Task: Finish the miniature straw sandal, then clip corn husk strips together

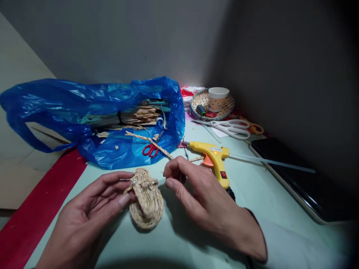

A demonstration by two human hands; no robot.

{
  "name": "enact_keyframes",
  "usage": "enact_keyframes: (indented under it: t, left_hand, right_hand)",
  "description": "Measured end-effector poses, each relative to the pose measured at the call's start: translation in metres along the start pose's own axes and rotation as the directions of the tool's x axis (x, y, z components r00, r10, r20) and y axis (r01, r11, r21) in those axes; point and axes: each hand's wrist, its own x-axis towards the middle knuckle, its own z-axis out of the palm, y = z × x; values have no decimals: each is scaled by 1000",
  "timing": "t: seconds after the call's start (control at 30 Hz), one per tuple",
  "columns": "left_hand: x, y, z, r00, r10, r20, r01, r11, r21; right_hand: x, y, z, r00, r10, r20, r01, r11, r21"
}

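A small woven straw sandal [147, 201] lies on the pale green table [179, 239], with a white-headed pin stuck near its toe strap. My left hand [95, 209] grips the sandal's left side, thumb against its edge. My right hand [196, 194] hovers just right of it with thumb and fingers pinched together; what they pinch is too small to make out.
A yellow glue gun [213, 157] with a glue stick lies behind my right hand. A blue plastic bag [92, 116] of straw strips and red scissors [150, 150] sits at the back. White scissors [231, 127], a woven basket [204, 108] holding a cup, and a dark tablet [303, 179] lie to the right.
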Motion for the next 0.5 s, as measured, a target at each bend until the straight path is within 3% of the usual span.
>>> enact_keyframes:
  t: [0.17, 0.5]
  left_hand:
    - [-2, 1, 0, 993, -97, 69, 105, 987, -123]
    - [2, -3, 6, 984, -144, 109, 147, 989, -24]
  right_hand:
    - [-3, -3, 3, 998, 57, 23, -56, 998, -40]
    - [-4, 7, 11, 988, 87, 127, -73, 991, -113]
